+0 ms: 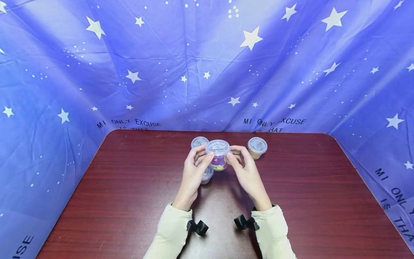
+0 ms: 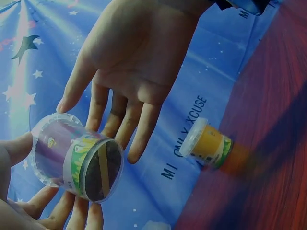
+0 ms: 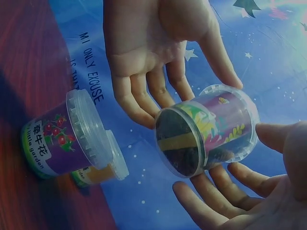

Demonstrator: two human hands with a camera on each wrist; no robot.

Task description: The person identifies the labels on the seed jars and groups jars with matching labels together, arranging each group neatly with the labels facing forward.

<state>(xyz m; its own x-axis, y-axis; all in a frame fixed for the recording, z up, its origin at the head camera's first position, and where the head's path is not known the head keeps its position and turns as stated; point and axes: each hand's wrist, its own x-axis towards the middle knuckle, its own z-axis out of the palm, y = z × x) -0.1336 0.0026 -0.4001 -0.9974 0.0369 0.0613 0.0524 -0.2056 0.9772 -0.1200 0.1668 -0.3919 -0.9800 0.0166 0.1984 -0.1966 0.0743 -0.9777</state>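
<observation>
**Cup aloft, fingertip grip is the weak point**

Desk [image 1: 310, 201]: looks hard. The held cup [image 1: 219, 160] is up above it, lid on top, so a slip probably means a drop.

Left hand [image 1: 192, 176], right hand [image 1: 249, 176]: one shared grip, thumbs and fingers around the cup from both sides. If either side eases first, I'd expect it to roll off the other.

Cup wall: clear plastic, looks smooth. Light contact there is the likely slip cause.

Others on the desk: near cup [image 1: 207, 177] just below the left hand, back-left cup [image 1: 199, 141] partly hidden behind its fingers, right cup [image 1: 257, 148] past the right hand. Lowering towards the left could knock the near cup over.

Lid [image 1: 218, 146]: seated; can't tell how tight. Thumbs sit by its rim, so pushing up might pop it.
</observation>
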